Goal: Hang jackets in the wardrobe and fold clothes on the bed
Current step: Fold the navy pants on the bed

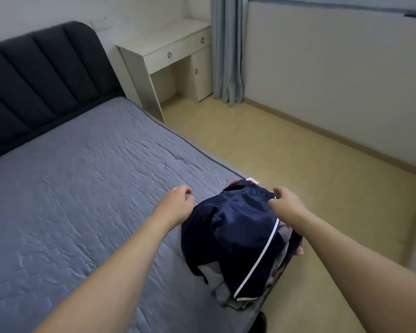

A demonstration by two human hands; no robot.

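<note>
- Early in the job, by the look of it: a heap of clothes (240,255) piled unfolded at the near right corner of the bed (87,188), close to the mattress edge.
- On top of the heap, a navy garment (235,227) with a white piping stripe; grey and pinkish fabric showing beneath and at the sides.
- Right hand (286,200) pinching the navy garment's upper edge between thumb and fingers, seemingly about to lift it off the heap.
- Left hand (178,203) held just left of the heap above the cover, fingers loosely curled, gripping nothing, not touching the cloth as far as can be seen.
- No folded stack anywhere on the grey quilted cover; folding judged not yet begun.
- No wardrobe, hanger or hung jacket in view; progress on the hanging part impossible to judge from here.
- Whether the navy piece is a jacket or shorts: unclear while bunched.
- Behind the bed, a dark padded headboard (41,75), a white desk (171,58) with ring-pull drawers, and a grey-blue curtain (228,49).
- No brand, label or legible writing anywhere in view.
</note>
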